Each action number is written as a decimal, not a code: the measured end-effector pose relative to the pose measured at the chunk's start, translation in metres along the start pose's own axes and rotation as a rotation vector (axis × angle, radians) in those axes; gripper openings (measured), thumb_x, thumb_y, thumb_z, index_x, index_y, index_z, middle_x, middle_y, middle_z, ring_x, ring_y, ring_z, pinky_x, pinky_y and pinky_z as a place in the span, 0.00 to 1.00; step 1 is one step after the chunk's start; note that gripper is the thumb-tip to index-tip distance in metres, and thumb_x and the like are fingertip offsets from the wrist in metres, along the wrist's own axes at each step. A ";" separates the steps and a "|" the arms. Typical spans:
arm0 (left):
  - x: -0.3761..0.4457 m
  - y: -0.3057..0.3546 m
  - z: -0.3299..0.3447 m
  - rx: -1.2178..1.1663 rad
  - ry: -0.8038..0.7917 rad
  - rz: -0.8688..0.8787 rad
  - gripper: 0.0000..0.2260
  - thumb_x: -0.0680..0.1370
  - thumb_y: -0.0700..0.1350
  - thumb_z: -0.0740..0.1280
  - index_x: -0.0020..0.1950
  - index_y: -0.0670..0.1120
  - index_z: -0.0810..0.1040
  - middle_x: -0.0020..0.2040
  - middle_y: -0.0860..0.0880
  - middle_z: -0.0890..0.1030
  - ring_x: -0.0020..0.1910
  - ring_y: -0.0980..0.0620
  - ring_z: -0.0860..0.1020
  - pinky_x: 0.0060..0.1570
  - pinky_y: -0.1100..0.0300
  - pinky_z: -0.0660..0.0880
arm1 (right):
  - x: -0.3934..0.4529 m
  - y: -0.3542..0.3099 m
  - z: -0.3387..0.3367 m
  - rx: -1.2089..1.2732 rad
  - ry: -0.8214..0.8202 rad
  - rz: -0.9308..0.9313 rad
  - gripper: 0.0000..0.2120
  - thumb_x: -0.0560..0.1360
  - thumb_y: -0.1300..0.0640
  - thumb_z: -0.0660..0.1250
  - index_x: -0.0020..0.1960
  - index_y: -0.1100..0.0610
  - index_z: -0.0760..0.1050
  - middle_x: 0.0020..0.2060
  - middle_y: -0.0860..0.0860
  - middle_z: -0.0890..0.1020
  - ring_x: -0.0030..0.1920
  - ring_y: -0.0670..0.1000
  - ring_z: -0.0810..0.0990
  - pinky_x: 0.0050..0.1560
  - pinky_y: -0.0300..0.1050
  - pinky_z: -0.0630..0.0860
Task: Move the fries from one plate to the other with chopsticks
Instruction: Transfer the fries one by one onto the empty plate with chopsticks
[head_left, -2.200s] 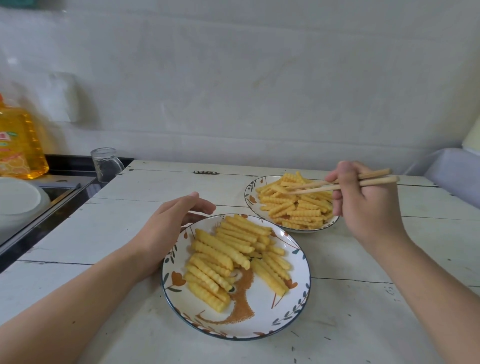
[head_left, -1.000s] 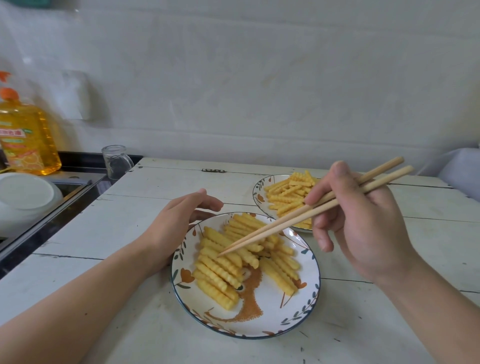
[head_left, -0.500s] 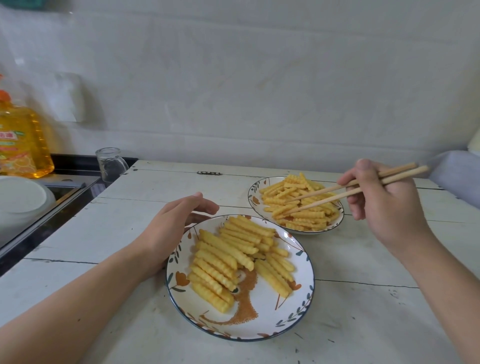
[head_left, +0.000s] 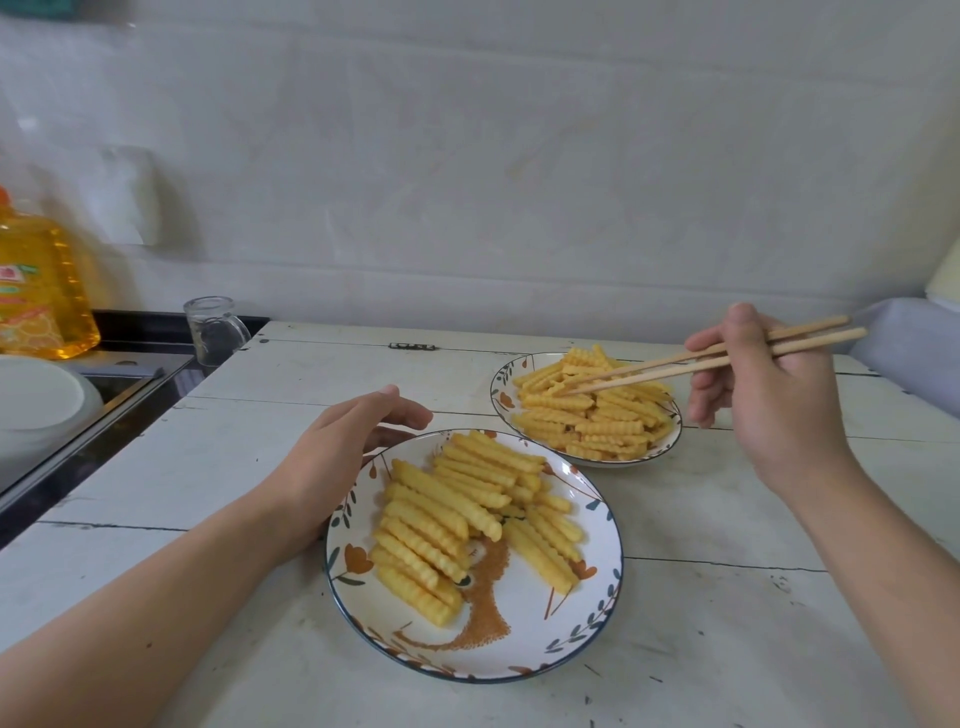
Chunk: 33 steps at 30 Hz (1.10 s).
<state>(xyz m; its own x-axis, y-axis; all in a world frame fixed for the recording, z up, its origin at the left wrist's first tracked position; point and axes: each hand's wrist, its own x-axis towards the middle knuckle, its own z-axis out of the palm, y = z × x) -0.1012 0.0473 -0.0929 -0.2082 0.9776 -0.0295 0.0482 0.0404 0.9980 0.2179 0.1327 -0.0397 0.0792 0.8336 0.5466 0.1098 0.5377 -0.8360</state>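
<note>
Two patterned plates hold crinkle-cut fries on a white wooden table. The near plate (head_left: 524, 644) has fries (head_left: 457, 514) lined up across its upper half. The far plate (head_left: 501, 395) is heaped with fries (head_left: 597, 421). My right hand (head_left: 774, 405) grips wooden chopsticks (head_left: 711, 361), whose tips rest among the fries at the far plate's left side; whether a fry is pinched cannot be told. My left hand (head_left: 337, 457) lies against the near plate's left rim, fingers apart and curved, holding nothing.
A small glass jar (head_left: 213, 330) stands at the table's back-left corner. Left of the table are a dark counter, a white bowl (head_left: 36, 400) and a yellow oil bottle (head_left: 36, 291). A grey cushion (head_left: 914, 348) lies at the right edge. A wall is close behind.
The chopsticks went from the far plate to the near plate, then back to the far plate; their tips now sit lower among its fries. My left hand has stayed put.
</note>
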 end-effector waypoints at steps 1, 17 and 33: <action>0.000 0.000 0.000 0.004 -0.001 0.002 0.20 0.86 0.57 0.60 0.50 0.50 0.89 0.54 0.43 0.88 0.57 0.40 0.86 0.64 0.40 0.79 | 0.000 0.003 0.000 -0.017 -0.006 -0.006 0.20 0.84 0.47 0.58 0.42 0.58 0.78 0.25 0.52 0.75 0.21 0.54 0.75 0.23 0.42 0.72; 0.000 0.002 -0.001 -0.046 0.026 0.001 0.21 0.87 0.56 0.60 0.54 0.45 0.88 0.55 0.42 0.88 0.56 0.43 0.86 0.58 0.46 0.80 | -0.040 -0.054 0.032 0.400 -0.074 0.078 0.29 0.80 0.40 0.54 0.28 0.54 0.77 0.22 0.54 0.72 0.19 0.54 0.71 0.21 0.42 0.65; 0.001 0.001 -0.001 -0.030 0.013 0.005 0.21 0.87 0.56 0.59 0.50 0.48 0.89 0.57 0.45 0.87 0.55 0.47 0.85 0.56 0.49 0.79 | -0.083 -0.070 0.053 0.341 -0.374 -0.036 0.26 0.74 0.35 0.64 0.34 0.57 0.78 0.22 0.57 0.71 0.18 0.56 0.69 0.22 0.39 0.68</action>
<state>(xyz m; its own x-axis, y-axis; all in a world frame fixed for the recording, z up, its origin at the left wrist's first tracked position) -0.1022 0.0479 -0.0921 -0.2208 0.9750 -0.0239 0.0201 0.0291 0.9994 0.1512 0.0326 -0.0296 -0.2857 0.7682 0.5729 -0.2290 0.5258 -0.8192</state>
